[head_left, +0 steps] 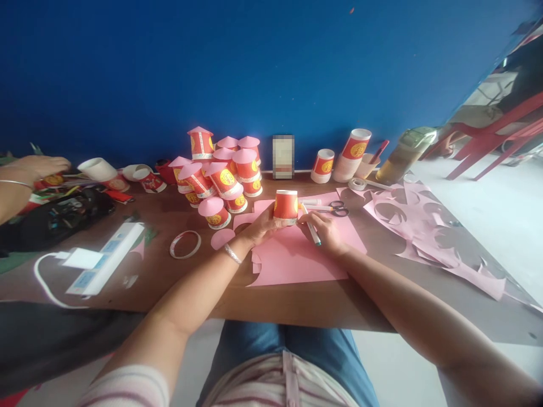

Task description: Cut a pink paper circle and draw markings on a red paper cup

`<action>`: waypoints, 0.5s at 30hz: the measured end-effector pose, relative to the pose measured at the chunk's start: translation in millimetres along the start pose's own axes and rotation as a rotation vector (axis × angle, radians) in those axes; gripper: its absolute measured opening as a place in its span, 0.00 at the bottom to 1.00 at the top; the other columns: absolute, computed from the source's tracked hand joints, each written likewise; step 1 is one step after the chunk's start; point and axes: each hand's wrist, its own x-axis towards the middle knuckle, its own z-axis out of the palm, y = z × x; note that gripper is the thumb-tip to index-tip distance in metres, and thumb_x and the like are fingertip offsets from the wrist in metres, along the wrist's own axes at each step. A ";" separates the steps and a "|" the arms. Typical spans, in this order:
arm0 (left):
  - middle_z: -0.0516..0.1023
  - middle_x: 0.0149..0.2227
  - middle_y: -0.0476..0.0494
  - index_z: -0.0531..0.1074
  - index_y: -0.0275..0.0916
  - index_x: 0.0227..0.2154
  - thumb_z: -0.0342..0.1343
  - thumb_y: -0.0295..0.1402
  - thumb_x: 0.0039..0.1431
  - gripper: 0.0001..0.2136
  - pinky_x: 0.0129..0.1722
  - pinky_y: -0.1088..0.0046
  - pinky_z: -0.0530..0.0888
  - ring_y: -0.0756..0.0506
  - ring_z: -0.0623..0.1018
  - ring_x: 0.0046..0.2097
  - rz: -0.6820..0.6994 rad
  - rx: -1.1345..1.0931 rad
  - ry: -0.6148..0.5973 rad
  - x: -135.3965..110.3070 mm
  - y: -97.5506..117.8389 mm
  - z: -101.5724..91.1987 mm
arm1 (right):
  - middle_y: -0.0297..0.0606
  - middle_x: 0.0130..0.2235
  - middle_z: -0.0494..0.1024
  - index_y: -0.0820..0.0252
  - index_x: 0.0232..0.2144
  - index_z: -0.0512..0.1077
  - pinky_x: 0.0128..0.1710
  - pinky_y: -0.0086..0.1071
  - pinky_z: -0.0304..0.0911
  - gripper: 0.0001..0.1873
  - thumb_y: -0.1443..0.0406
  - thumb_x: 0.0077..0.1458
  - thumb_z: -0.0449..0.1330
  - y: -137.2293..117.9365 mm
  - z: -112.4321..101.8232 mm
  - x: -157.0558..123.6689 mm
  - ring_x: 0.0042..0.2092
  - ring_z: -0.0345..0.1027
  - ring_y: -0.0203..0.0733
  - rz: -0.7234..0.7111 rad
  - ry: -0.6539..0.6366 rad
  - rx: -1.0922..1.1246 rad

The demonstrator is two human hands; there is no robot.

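Note:
My left hand (268, 226) is closed around a red paper cup (285, 207) with a yellow emblem and a white lower band, held over pink paper. In my right hand (324, 230) is a white marker (313, 227) with a green end, its other end close to the cup's side. Whether the marker touches the cup I cannot tell. Beneath both hands lies a large sheet of pink paper (305, 263). Black-handled scissors (339, 209) rest on the sheet's far part, next to another white marker (311, 202).
Red cups with pink cone tops (224, 178) are stacked at the back. Pink paper scraps (419, 232) spread over the right side. A tape roll (185, 245) and a power strip (111, 257) lie on the left. Another person's hand (38, 167) reaches in at far left.

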 end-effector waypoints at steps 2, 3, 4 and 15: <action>0.84 0.54 0.37 0.80 0.42 0.55 0.76 0.40 0.52 0.27 0.65 0.52 0.72 0.33 0.78 0.63 -0.006 0.020 -0.009 0.5 0.8 0.6 | 0.34 0.32 0.79 0.55 0.37 0.75 0.33 0.29 0.63 0.08 0.72 0.65 0.58 0.5 -1.0 -0.6 0.30 0.70 0.36 0.024 -0.021 0.009; 0.84 0.54 0.37 0.80 0.42 0.55 0.75 0.40 0.53 0.27 0.64 0.52 0.72 0.33 0.78 0.63 -0.011 0.028 -0.010 0.4 0.7 0.3 | 0.34 0.32 0.79 0.55 0.37 0.75 0.33 0.29 0.63 0.08 0.71 0.65 0.58 0.5 -1.0 -0.8 0.30 0.70 0.36 0.028 -0.023 0.010; 0.84 0.53 0.36 0.80 0.42 0.56 0.75 0.40 0.53 0.26 0.64 0.52 0.72 0.33 0.78 0.63 -0.016 0.032 -0.009 0.2 0.4 -0.1 | 0.34 0.32 0.78 0.55 0.37 0.75 0.33 0.29 0.63 0.08 0.71 0.66 0.58 0.3 -0.8 -1.0 0.30 0.70 0.37 0.027 -0.019 0.007; 0.85 0.54 0.38 0.79 0.44 0.57 0.74 0.36 0.54 0.27 0.65 0.55 0.72 0.35 0.79 0.64 -0.054 -0.081 0.047 -3.1 -5.2 -4.8 | 0.35 0.33 0.80 0.55 0.41 0.76 0.31 0.29 0.61 0.08 0.71 0.68 0.58 -1.4 3.8 -2.5 0.30 0.71 0.36 -0.064 0.042 -0.047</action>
